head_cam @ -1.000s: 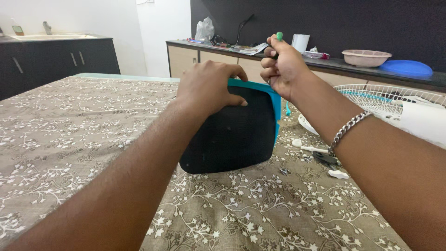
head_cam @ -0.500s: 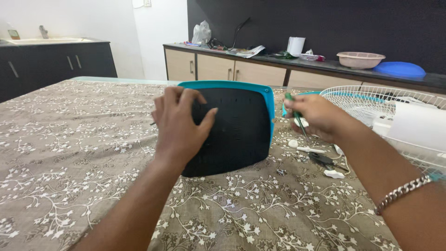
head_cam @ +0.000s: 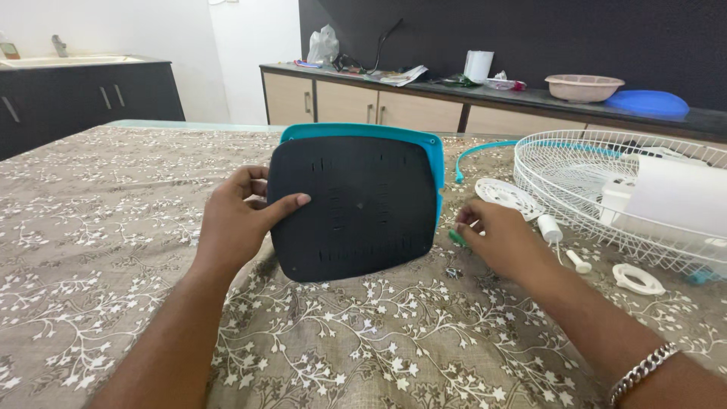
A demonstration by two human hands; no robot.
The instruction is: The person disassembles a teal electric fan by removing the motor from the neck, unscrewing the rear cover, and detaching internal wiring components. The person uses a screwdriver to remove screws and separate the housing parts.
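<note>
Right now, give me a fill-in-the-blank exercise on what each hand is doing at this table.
1. The left hand grips the ____ edge of the black panel.
2. The panel's rim is ____ in colour.
3. The right hand rests on the ____ beside a green-handled tool.
4. The white wire fan guard lies to the panel's ____.

Missing words: left; teal; tablecloth; right

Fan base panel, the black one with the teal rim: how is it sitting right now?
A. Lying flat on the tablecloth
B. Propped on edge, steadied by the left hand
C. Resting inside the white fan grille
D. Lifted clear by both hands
B: the fan base panel stands on its lower edge on the tablecloth, with the left hand gripping its left side.
</note>
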